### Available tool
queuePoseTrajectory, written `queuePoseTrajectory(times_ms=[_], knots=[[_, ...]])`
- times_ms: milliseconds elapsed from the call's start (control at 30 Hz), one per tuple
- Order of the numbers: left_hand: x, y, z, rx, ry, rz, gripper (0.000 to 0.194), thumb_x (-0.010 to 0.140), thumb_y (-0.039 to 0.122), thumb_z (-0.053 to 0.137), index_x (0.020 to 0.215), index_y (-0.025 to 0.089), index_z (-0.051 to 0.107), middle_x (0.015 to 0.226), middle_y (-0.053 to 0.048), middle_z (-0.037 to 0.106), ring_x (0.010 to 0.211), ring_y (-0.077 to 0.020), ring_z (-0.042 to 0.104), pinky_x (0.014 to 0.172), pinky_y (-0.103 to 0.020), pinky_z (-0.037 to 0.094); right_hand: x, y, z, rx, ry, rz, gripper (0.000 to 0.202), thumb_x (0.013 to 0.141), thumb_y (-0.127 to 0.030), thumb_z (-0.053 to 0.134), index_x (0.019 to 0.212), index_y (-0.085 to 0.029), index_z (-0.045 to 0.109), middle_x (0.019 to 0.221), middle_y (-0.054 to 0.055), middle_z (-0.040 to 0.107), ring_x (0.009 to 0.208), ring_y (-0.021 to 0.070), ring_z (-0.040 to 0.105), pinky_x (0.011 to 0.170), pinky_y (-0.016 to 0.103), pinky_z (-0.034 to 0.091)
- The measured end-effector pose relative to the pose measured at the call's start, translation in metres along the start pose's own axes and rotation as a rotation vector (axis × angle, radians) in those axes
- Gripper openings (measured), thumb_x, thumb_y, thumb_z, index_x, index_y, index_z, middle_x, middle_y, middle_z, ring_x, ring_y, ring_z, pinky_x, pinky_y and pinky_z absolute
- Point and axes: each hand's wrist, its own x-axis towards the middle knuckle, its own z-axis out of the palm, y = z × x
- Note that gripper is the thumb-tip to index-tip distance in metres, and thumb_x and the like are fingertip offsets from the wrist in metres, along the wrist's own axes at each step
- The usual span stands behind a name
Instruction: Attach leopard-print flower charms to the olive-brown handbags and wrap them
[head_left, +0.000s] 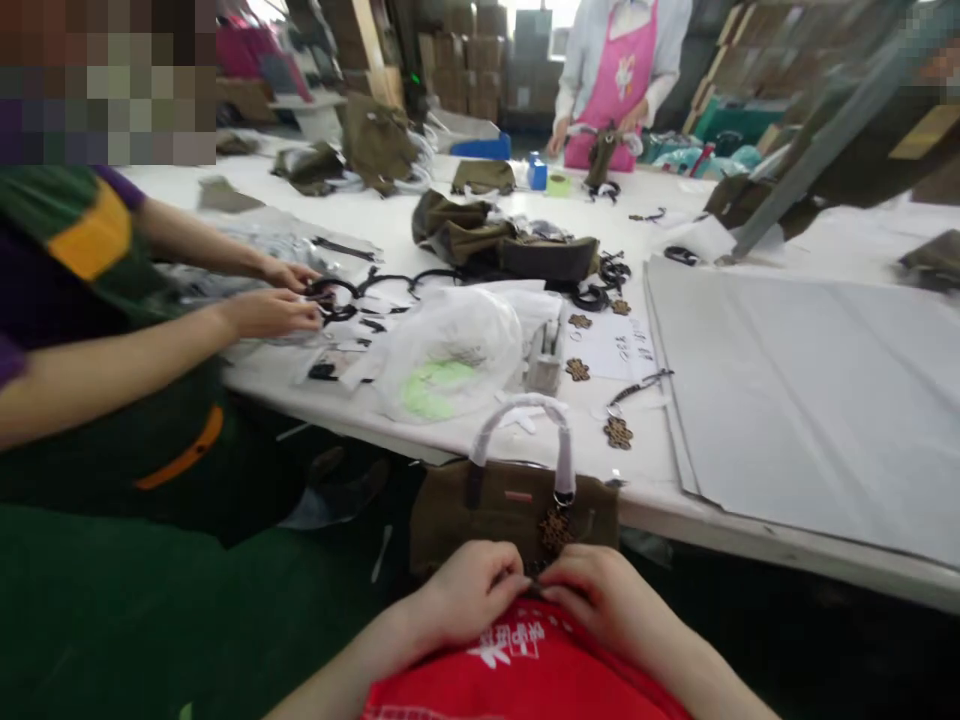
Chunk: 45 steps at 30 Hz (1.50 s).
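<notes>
At the table's front edge stands an olive-brown handbag (495, 510), its arched handle (525, 402) wrapped in whitish covering. A brown flower-shaped charm (556, 528) hangs from the handle's right ring. My left hand (480, 592) and my right hand (596, 592) meet just in front of the bag, below the charm. Both are closed, fingertips pinched on a small dark strap (535, 588) between them. Most of that strap is hidden by my fingers. Under my hands is a red apron (517, 670) with white lettering.
Behind the bag, the white table (465, 440) holds a clear plastic bag (457, 350), loose flower charms (618, 432) and olive bags (502, 240). Large grey-white sheets (810, 390) lie right. A co-worker's hands (277, 300) handle black straps at left; a person in a pink apron (622, 70) stands across.
</notes>
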Motion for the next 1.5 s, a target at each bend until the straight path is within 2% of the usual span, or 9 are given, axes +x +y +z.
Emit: queuePoseTrajectory(times_ms=[167, 267, 433, 567, 767, 933, 1033, 1267, 1500], knots=[[0.000, 0.002, 0.003, -0.016, 0.065, 0.007, 0.020, 0.086, 0.031, 0.052, 0.081, 0.019, 0.067, 0.077, -0.002, 0.068, 0.068, -0.0144, 0.057, 0.060, -0.023, 0.039, 0.005, -0.006, 0.008, -0.191, -0.046, -0.043, 0.020, 0.090, -0.026, 0.053, 0.083, -0.031, 0.071, 0.076, 0.002, 0.069, 0.069, 0.0181, 0.065, 0.062, 0.027, 0.042], [0.001, 0.003, 0.004, -0.053, 0.106, 0.010, 0.022, 0.087, 0.033, 0.052, 0.080, 0.019, 0.067, 0.076, -0.002, 0.068, 0.068, -0.0147, 0.058, 0.061, -0.024, 0.042, 0.002, -0.005, 0.005, -0.207, 0.003, -0.058, 0.021, 0.091, -0.026, 0.051, 0.077, -0.028, 0.067, 0.076, 0.003, 0.067, 0.073, 0.0204, 0.063, 0.065, 0.030, 0.044], [0.011, 0.000, 0.001, -0.122, 0.375, -0.019, 0.019, 0.088, 0.029, 0.050, 0.094, 0.018, 0.065, 0.096, -0.007, 0.070, 0.085, -0.0183, 0.064, 0.077, -0.029, 0.050, -0.005, 0.019, -0.007, 0.075, 0.331, 0.069, 0.022, 0.094, -0.031, 0.044, 0.082, -0.023, 0.062, 0.098, 0.010, 0.064, 0.089, 0.0225, 0.061, 0.079, 0.035, 0.049], [0.037, 0.000, 0.004, -0.250, 0.385, -0.028, 0.023, 0.087, 0.024, 0.050, 0.105, 0.016, 0.062, 0.111, -0.011, 0.067, 0.095, -0.0197, 0.066, 0.086, -0.033, 0.053, -0.004, 0.046, -0.003, 0.182, 0.500, 0.237, 0.019, 0.090, -0.032, 0.050, 0.083, -0.021, 0.063, 0.096, 0.009, 0.064, 0.082, 0.0203, 0.060, 0.074, 0.034, 0.050], [0.073, 0.011, 0.018, -0.320, 0.302, -0.064, 0.025, 0.080, 0.030, 0.060, 0.100, 0.014, 0.062, 0.095, -0.010, 0.071, 0.084, -0.0207, 0.068, 0.077, -0.034, 0.056, 0.006, 0.051, 0.011, 0.315, 0.415, 0.266, 0.016, 0.085, -0.029, 0.056, 0.075, -0.020, 0.065, 0.073, 0.001, 0.063, 0.066, 0.0151, 0.057, 0.063, 0.027, 0.045], [0.077, 0.013, 0.022, -0.468, 0.264, -0.132, 0.028, 0.074, 0.041, 0.065, 0.087, 0.016, 0.062, 0.077, -0.003, 0.068, 0.072, -0.0181, 0.065, 0.068, -0.030, 0.052, 0.005, 0.050, 0.016, 0.583, 0.336, 0.278, 0.017, 0.085, -0.030, 0.055, 0.074, -0.019, 0.062, 0.064, -0.002, 0.058, 0.056, 0.0119, 0.053, 0.055, 0.023, 0.041], [0.074, 0.014, 0.020, -0.604, 0.233, -0.171, 0.031, 0.070, 0.045, 0.068, 0.078, 0.016, 0.059, 0.071, 0.000, 0.064, 0.067, -0.0137, 0.059, 0.066, -0.026, 0.048, 0.003, 0.054, 0.016, 0.558, 0.360, 0.294, 0.015, 0.083, -0.027, 0.055, 0.074, -0.019, 0.063, 0.065, -0.002, 0.059, 0.060, 0.0123, 0.053, 0.059, 0.023, 0.041], [0.074, 0.016, 0.015, -0.807, 0.168, -0.269, 0.033, 0.069, 0.041, 0.070, 0.077, 0.016, 0.052, 0.057, 0.008, 0.047, 0.041, -0.0023, 0.033, 0.042, -0.017, 0.018, 0.002, 0.060, 0.012, 0.549, 0.416, 0.305, 0.021, 0.086, -0.036, 0.055, 0.079, -0.019, 0.066, 0.073, 0.000, 0.065, 0.068, 0.0145, 0.055, 0.067, 0.025, 0.042], [0.077, 0.014, 0.014, -0.833, 0.092, -0.255, 0.038, 0.071, 0.047, 0.070, 0.081, 0.017, 0.050, 0.057, 0.008, 0.045, 0.036, -0.0005, 0.028, 0.038, -0.017, 0.011, 0.003, 0.057, 0.009, 1.113, 0.165, 0.349, 0.033, 0.080, -0.050, 0.062, 0.073, -0.018, 0.056, 0.046, -0.008, 0.047, 0.038, 0.0055, 0.033, 0.040, 0.019, 0.020]])
